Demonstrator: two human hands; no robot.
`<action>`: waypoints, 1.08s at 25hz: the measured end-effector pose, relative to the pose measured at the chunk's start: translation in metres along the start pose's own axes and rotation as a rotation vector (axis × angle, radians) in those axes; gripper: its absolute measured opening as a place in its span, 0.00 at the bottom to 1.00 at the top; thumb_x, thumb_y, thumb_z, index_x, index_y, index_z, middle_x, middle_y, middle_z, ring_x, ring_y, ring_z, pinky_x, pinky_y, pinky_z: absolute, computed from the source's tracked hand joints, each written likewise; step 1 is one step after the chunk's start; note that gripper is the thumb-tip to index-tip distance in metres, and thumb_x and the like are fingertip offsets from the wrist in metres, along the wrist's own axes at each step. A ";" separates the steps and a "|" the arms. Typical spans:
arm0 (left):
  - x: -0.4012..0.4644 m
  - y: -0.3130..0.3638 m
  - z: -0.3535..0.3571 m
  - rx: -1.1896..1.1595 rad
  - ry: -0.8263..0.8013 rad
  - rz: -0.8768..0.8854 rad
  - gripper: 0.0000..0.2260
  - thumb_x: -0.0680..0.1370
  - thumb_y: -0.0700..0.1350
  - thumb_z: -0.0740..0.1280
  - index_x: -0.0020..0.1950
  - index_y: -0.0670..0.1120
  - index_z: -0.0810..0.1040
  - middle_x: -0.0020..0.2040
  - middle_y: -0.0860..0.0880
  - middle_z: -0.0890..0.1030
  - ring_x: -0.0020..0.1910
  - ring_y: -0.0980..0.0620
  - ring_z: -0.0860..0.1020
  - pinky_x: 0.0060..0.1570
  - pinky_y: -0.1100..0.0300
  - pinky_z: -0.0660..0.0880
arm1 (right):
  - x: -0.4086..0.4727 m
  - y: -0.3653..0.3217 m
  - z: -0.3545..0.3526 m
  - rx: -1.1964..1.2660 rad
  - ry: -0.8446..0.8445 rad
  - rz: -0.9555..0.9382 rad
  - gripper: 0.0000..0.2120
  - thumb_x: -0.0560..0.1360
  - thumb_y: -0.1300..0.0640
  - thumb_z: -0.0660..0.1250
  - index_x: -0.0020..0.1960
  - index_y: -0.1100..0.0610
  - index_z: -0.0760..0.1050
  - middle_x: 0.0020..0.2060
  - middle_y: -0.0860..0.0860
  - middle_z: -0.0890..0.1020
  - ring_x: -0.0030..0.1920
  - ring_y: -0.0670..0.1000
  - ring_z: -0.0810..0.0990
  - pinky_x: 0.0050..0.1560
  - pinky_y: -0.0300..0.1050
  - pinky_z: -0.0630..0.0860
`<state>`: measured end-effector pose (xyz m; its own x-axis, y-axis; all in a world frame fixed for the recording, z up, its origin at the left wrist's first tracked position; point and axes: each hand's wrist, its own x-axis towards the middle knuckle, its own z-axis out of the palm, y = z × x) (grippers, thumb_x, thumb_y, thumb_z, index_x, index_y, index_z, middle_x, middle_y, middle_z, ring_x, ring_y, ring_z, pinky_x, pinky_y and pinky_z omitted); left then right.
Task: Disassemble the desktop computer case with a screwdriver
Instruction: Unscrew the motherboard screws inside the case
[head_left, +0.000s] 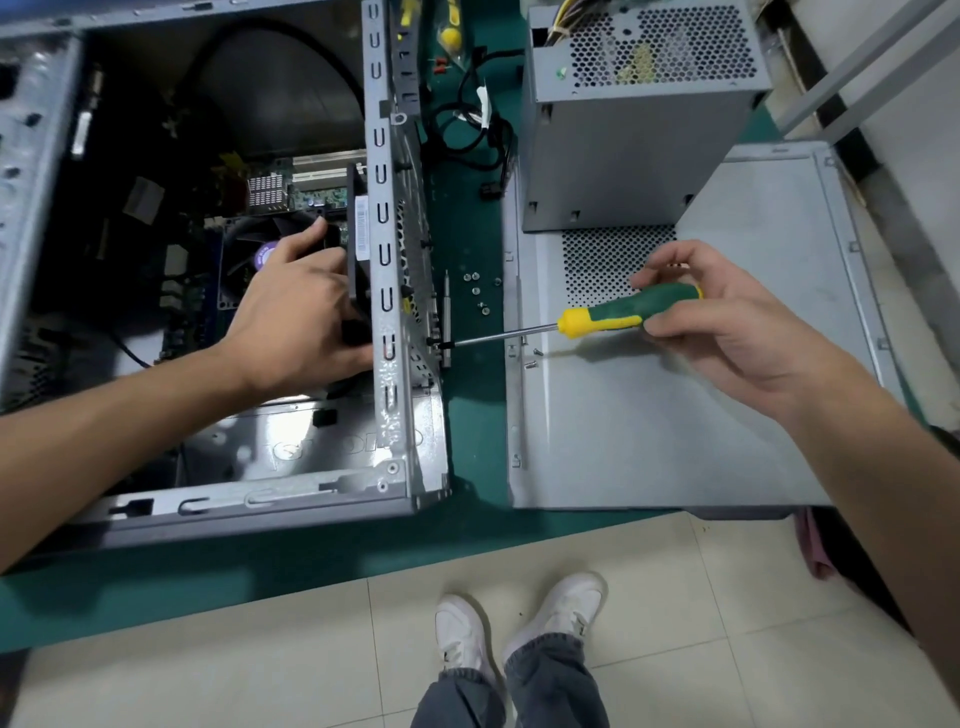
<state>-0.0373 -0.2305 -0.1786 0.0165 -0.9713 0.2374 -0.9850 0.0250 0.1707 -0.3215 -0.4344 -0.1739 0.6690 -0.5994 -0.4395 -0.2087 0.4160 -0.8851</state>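
side panel (675, 415) off, power supply (634, 124) out, loose screws (475, 291) on green table (467, 457). computer case (395, 260) left on table, motherboard, rear fan (358, 244) inside. right hand (727, 322) fingers pinch screwdriver (613, 317), tip at rear-wall fan screw. left hand (296, 312) fingers curl round fan. cables (478, 135) nearby.

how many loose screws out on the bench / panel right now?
7 visible. Five lie on the green mat beside the case. Two lie on the removed side panel. Others may be hidden.
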 end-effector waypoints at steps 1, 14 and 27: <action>0.001 0.000 0.000 -0.005 -0.009 -0.004 0.25 0.73 0.60 0.59 0.35 0.42 0.84 0.37 0.43 0.83 0.50 0.45 0.73 0.65 0.42 0.64 | 0.001 0.000 0.000 -0.037 -0.002 -0.005 0.10 0.76 0.66 0.64 0.49 0.51 0.74 0.46 0.51 0.76 0.41 0.47 0.77 0.40 0.40 0.76; 0.001 0.001 -0.002 0.001 0.001 -0.023 0.23 0.72 0.60 0.60 0.36 0.44 0.85 0.38 0.43 0.83 0.52 0.45 0.73 0.67 0.50 0.59 | 0.003 -0.002 0.006 -0.240 0.054 0.084 0.10 0.80 0.48 0.63 0.52 0.56 0.73 0.35 0.52 0.72 0.30 0.50 0.67 0.33 0.46 0.63; 0.002 0.003 -0.003 -0.046 -0.005 0.012 0.39 0.79 0.69 0.46 0.35 0.42 0.84 0.34 0.42 0.81 0.49 0.46 0.70 0.65 0.50 0.59 | 0.005 -0.002 -0.004 0.030 -0.078 0.009 0.13 0.73 0.70 0.66 0.49 0.52 0.73 0.47 0.54 0.79 0.43 0.50 0.79 0.40 0.38 0.76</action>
<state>-0.0394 -0.2318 -0.1746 0.0035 -0.9720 0.2349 -0.9761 0.0477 0.2120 -0.3210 -0.4412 -0.1750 0.7210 -0.5410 -0.4329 -0.1941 0.4422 -0.8757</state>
